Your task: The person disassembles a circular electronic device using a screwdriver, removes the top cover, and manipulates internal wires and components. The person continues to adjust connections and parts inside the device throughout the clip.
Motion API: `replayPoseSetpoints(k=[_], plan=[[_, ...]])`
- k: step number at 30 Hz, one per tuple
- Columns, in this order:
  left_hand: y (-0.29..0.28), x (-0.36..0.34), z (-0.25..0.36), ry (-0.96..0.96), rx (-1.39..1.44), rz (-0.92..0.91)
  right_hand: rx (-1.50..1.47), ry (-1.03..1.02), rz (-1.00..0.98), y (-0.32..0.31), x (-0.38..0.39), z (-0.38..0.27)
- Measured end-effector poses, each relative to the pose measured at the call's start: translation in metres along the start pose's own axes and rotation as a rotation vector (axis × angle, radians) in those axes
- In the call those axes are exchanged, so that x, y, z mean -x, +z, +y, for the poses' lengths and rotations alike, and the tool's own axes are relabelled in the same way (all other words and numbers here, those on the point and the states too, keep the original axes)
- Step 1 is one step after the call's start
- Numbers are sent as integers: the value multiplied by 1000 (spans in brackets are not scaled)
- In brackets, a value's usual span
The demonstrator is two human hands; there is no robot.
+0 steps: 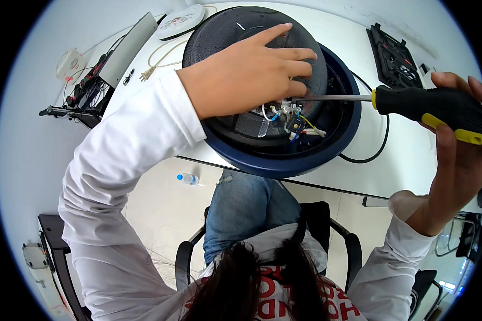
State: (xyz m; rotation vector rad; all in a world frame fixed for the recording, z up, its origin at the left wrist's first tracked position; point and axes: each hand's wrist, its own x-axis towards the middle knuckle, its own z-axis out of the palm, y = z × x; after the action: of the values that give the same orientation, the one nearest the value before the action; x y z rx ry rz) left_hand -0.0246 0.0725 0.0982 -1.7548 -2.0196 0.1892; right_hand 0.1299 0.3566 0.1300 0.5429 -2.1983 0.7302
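Dark hair was seen closest. At the near edge of the white table, a round dark cooker was pressed down by the flat, open left hand. A black-and-yellow screwdriver was gripped tightly in the right hand, its tip at the wires.

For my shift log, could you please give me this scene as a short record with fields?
Left hand: flat on the black base plate of an upturned round appliance.
Right hand: grips a black-and-yellow screwdriver.
Screwdriver tip: at the wiring cluster by the plate's edge.
Surface: white table.
Nearby: tool tray, black cable.
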Motion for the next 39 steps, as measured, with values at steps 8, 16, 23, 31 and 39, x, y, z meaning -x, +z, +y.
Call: replayPoseSetpoints(k=[8,16,23,31,39], plan=[[8,9,5,16,-70,108,-30,6,17,4,12,-12],[8,-3,6,-5,32,121,-36,10,13,6,15,-14],[4,-1,9,-6,109,32,-52,-2,-5,6,9,-9],[0,-7,4,9,146,17,-62,-14,-1,8,11,-8],[-2,1,2,-52,266,-27,-93,-32,-10,11,2,-3]])
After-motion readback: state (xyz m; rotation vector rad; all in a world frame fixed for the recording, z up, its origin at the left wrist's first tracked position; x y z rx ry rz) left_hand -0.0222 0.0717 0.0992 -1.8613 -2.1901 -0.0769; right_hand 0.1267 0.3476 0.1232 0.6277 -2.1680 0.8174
